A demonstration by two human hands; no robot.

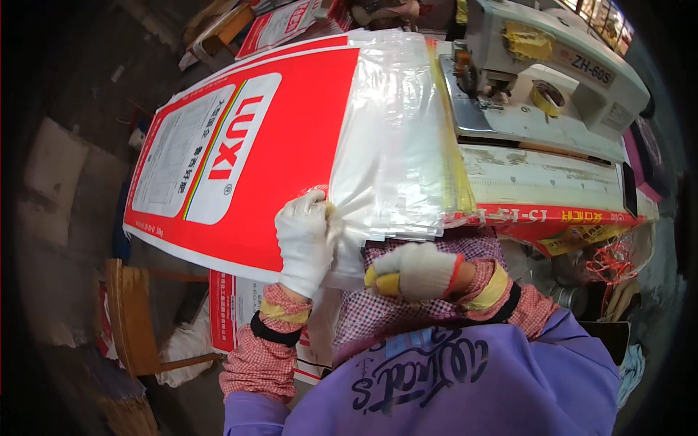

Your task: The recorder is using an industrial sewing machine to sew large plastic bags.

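In front of me lies a stack of red and white printed sacks (305,123) with clear plastic liners (389,138) sticking out of their right-hand ends. My left hand (304,236), in a white glove, is closed on the bunched plastic liner at the top sack's near edge, and creases fan out from its grip. Just right of it, below the liners' near corner, my right hand (420,271) wears a white glove with yellow fingertips. Its fingers are curled closed, and whatever they may hold is hidden.
A white sewing machine (574,69) stands at the upper right, with a roll of tape (547,98) on its bed. Red string (618,260) hangs in a tangle below the table's right end. A wooden stool (134,320) stands at the lower left.
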